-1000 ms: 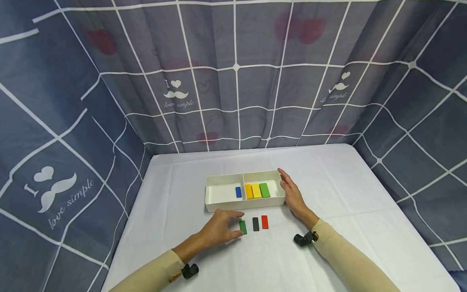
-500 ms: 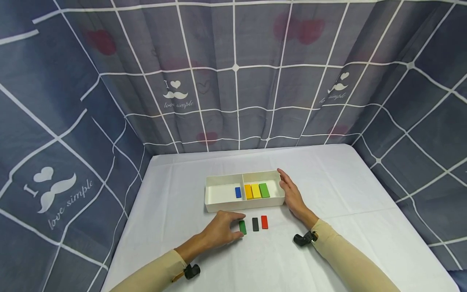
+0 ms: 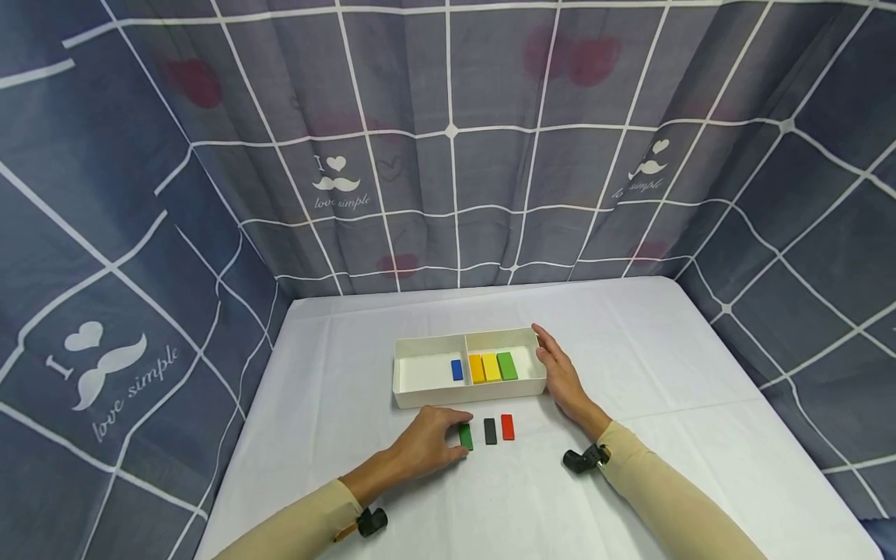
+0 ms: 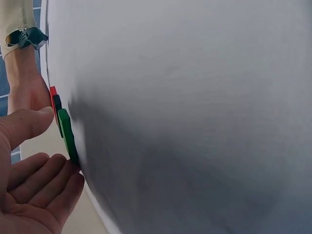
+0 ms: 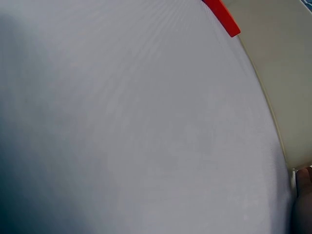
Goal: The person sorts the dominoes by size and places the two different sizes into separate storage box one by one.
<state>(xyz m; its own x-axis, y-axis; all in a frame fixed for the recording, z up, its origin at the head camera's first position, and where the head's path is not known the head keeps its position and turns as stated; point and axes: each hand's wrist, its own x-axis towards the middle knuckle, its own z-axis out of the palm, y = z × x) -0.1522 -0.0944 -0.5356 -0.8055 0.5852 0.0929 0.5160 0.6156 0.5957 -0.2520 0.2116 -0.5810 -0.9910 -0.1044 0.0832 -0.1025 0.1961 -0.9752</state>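
Note:
On the white tablecloth lies a dark green block (image 3: 466,437). My left hand (image 3: 427,442) pinches it by its ends, fingers at the far end and thumb (image 4: 36,122) at the near end. Beside it, to the right, are a black block (image 3: 490,431) and a red block (image 3: 507,427). Behind them stands a white two-compartment box (image 3: 427,397). My right hand (image 3: 562,379) rests against the box's right end with its fingers extended along it. In the right wrist view only a bit of that hand shows, at the lower right edge.
Inside the box's left compartment is a small blue block (image 3: 457,369). The right compartment holds two yellow blocks (image 3: 484,368) and a light green block (image 3: 507,365). A checked curtain (image 3: 420,179) encloses the table (image 3: 336,365) at the back and sides.
My left hand has shifted slightly right, and its fingers and thumb have closed in on the dark green block's ends. My right hand stays at the box.

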